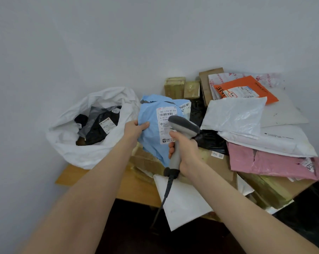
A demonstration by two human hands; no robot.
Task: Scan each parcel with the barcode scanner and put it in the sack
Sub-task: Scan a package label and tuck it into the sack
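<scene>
Left of the blue parcel (151, 140) I see the white woven sack (78, 156) slumped with its mouth gaping wide. Its crumpled rim is just beside the parcel's left edge, and dark plastic-wrapped packets with white labels lie inside. Below and left of the blue parcel, a bare strip of wooden table (76, 176) runs out to a straight front edge under the sack's belly. The left hand (135, 128) grips the blue parcel's left edge, thumb on the front, holding the soft, wrinkled poly bag up with its white label toward me. Over that label's right side sits the grey barcode scanner (182, 125), its dark-banded head aimed at the parcel. The right hand (185, 149) is wrapped round the smooth handle, and a dark cable (166, 191) drops past the table edge. Right of the blue parcel the tabletop is crowded with a glossy white mailer (232, 116), an orange envelope (265, 92) beyond it, a crinkled pink bag (265, 160) nearer me, and taped brown cartons.
</scene>
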